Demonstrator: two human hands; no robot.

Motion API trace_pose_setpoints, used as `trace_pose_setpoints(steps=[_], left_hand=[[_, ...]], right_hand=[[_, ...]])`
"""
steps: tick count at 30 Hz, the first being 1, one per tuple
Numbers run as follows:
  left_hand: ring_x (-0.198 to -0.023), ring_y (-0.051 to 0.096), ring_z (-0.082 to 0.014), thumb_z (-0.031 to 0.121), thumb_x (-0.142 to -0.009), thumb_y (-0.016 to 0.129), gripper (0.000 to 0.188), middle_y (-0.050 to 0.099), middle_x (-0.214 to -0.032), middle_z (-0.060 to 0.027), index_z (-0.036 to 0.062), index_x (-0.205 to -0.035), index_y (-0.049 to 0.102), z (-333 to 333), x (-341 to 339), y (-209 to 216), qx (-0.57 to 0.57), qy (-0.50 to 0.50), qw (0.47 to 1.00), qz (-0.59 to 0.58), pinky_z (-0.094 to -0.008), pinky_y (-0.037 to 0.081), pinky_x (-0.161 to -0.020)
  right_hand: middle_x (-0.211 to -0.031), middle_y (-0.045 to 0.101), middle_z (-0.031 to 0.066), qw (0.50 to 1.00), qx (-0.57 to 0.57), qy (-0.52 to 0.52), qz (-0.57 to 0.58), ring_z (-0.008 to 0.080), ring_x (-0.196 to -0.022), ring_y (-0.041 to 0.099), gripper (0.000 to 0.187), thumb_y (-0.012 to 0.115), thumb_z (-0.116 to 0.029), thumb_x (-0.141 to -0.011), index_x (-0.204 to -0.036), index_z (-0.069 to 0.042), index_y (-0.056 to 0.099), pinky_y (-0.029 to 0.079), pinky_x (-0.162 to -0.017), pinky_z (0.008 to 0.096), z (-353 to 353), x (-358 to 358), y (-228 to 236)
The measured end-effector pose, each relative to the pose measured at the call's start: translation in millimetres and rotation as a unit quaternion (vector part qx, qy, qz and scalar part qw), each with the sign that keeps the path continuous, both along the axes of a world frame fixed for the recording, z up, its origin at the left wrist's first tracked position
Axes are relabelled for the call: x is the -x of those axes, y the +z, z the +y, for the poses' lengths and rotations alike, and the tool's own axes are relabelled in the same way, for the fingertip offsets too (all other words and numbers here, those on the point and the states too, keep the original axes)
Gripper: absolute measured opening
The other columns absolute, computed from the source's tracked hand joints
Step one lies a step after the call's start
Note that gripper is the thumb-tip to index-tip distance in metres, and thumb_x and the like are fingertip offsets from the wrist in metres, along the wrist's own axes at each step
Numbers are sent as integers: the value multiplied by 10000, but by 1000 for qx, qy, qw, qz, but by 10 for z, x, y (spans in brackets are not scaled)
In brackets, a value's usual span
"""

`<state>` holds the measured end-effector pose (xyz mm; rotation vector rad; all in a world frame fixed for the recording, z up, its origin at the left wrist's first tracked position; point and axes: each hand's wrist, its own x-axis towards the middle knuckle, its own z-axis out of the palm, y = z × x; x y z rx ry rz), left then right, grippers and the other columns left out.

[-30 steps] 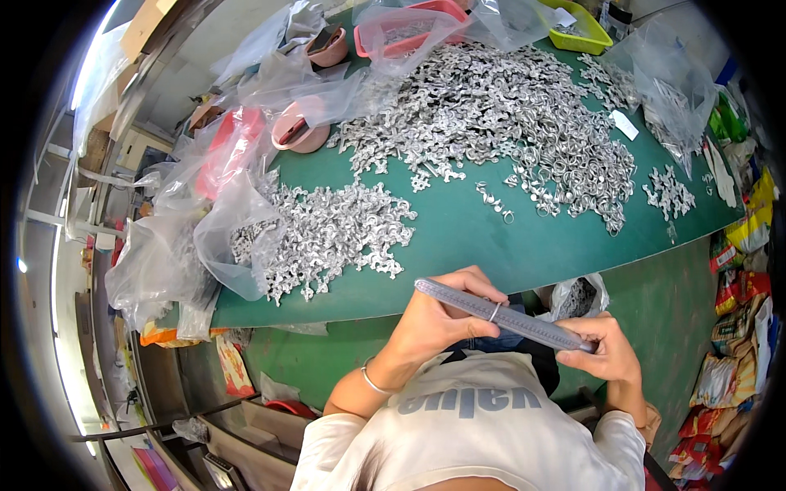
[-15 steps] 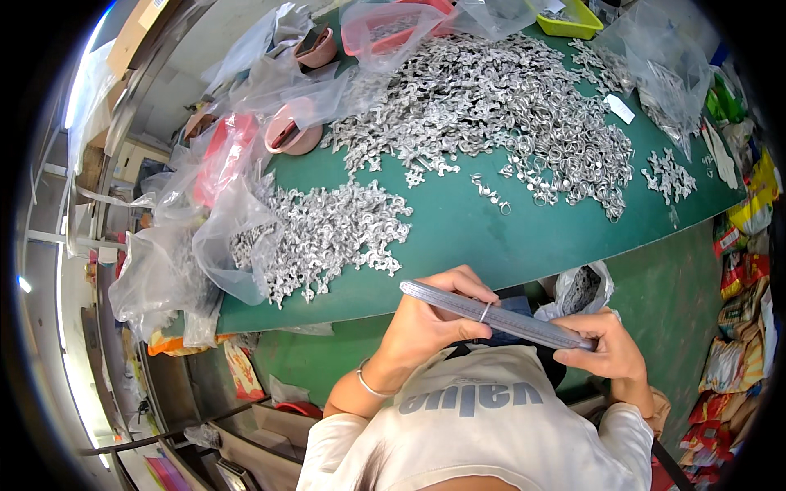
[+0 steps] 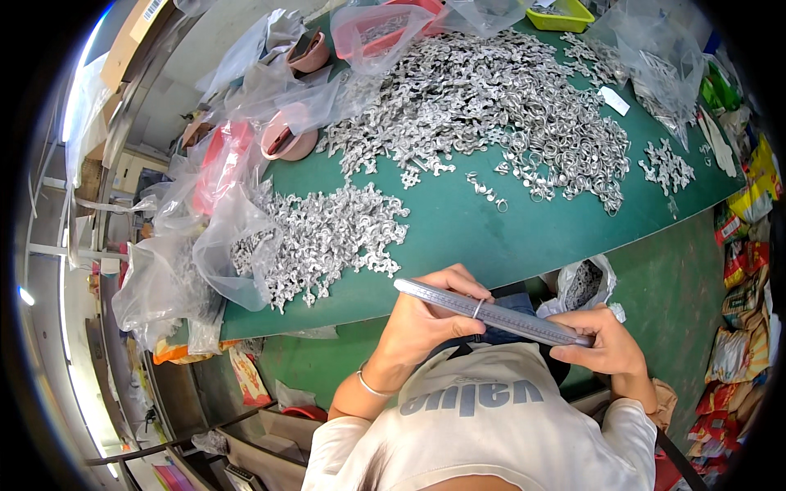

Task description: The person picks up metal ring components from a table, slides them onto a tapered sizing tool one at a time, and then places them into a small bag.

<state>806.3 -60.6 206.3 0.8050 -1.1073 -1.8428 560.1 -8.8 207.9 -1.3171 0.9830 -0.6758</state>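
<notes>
The left hand (image 3: 422,325) was closed around the upper end of a grey tapered rod (image 3: 528,325), and the right hand (image 3: 610,344) gripped its other end, so the rod slanted between them. One ring (image 3: 478,309) sat around it beside the left fingertips; whether they touched it, I could not tell. Over the last second the view had shifted slightly, but both grips and the ring's place on the rod had stayed much the same, suggesting a steady hold. Ahead of the hands, on one green table (image 3: 458,237), lay two large heaps of silvery pieces, one (image 3: 340,233) ahead-left, another (image 3: 483,98) farther off, and one small cluster (image 3: 667,168) ahead-right, their pieces too many to count. Beyond the left hand stood two pink bowls (image 3: 304,146); farthest out, one yellow tray (image 3: 565,22).
</notes>
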Motion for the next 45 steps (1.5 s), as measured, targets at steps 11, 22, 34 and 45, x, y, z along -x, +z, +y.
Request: trace_pose_setpoints(steps=[11,22,34,45], left_hand=[[-789,566,-204,84,-601,791,324,564,-805,-97,-7,-850,606,2,-9,-3,-2,2,1000,-1,-297,444,-692],[-787,567,-204,74,-592,793,324,564,-806,-98,-14,-844,610,-1,-11,21,8,0,1000,-15,-297,449,-699],[-771,574,-204,72,-592,792,318,578,-813,-114,-21,-841,617,-18,-20,22,37,3,998,-42,-293,458,-690],[-788,544,-159,-58,-628,722,279,560,-870,-95,-38,-883,610,-69,-113,72,104,-35,990,-84,-268,436,-705]], right_hand=[[-696,601,51,999,-29,-2,-13,48,-625,498,323,675,-56,-728,-1017,55,585,418,-561,206,10,-2,-43],[-706,605,42,999,-35,-4,-20,42,-639,498,318,672,-41,-729,-1018,57,585,416,-563,202,5,-3,-77],[-735,606,32,999,-35,-6,-19,46,-662,500,315,664,-29,-729,-1022,57,585,425,-586,201,-16,-6,-59],[-774,605,28,999,-17,-14,-31,46,-678,497,330,666,-22,-725,-1031,65,578,422,-595,201,8,17,-152]])
